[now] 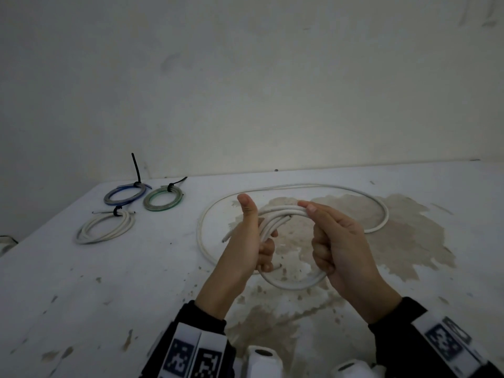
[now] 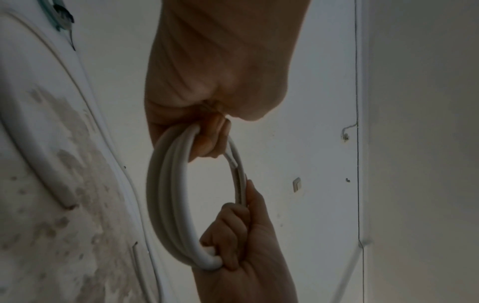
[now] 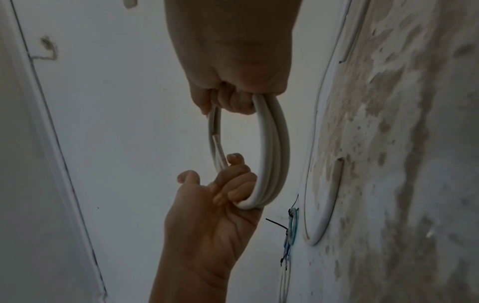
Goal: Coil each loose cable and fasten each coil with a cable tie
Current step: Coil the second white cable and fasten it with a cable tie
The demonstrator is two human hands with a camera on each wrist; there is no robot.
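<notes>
A white cable coil (image 1: 282,211) of several turns hangs above the table between my two hands. My left hand (image 1: 249,236) grips its left side with the thumb up, and a cut end pokes out beside the palm. My right hand (image 1: 334,241) grips the right side, thumb pressed on top. The rest of this cable (image 1: 383,214) lies in one wide loop on the table. In the left wrist view my left hand (image 2: 211,141) is curled round the coil (image 2: 166,194), with the right hand (image 2: 238,242) below. In the right wrist view my right hand (image 3: 233,96) holds the coil (image 3: 272,153).
At the table's back left lie three coils, each bound with a black tie: blue (image 1: 125,195), green (image 1: 163,199) and white (image 1: 106,227). The white table (image 1: 109,282) has a brown stained patch under my hands. A wall stands close behind.
</notes>
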